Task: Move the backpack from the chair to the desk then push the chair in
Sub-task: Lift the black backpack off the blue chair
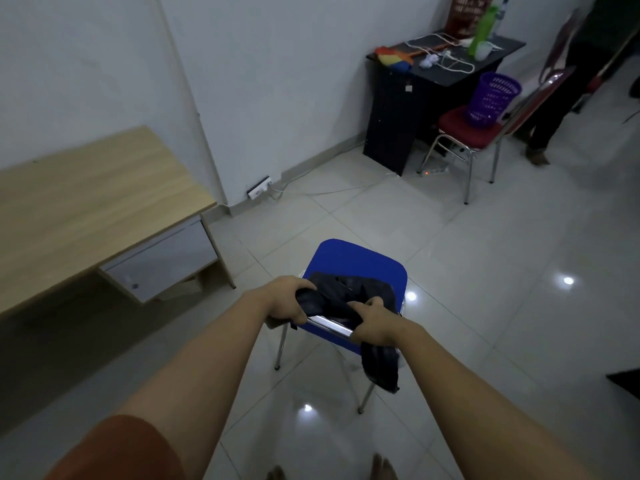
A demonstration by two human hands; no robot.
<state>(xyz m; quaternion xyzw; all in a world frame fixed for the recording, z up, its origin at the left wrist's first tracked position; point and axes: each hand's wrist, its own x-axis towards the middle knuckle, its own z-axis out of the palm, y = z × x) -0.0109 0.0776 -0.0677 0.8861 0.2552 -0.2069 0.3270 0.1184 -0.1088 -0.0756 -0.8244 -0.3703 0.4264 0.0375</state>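
A blue chair (349, 259) with chrome legs stands on the tiled floor in front of me, its back towards me. A dark, limp backpack (346, 292) lies on the seat and drapes over the chrome top bar of the chair back; part of it hangs down behind. My left hand (282, 301) is closed on the backpack's left side at the bar. My right hand (372, 322) grips its right side, also at the bar. The light wooden desk (86, 199) stands to the left, apart from the chair.
The desk has a grey drawer (162, 258) under its right end. A black cabinet (415, 98) with cables and a green bottle stands far right against the wall, a red chair (467, 131) with a purple basket (491, 98) beside it. A person (568, 81) stands at top right.
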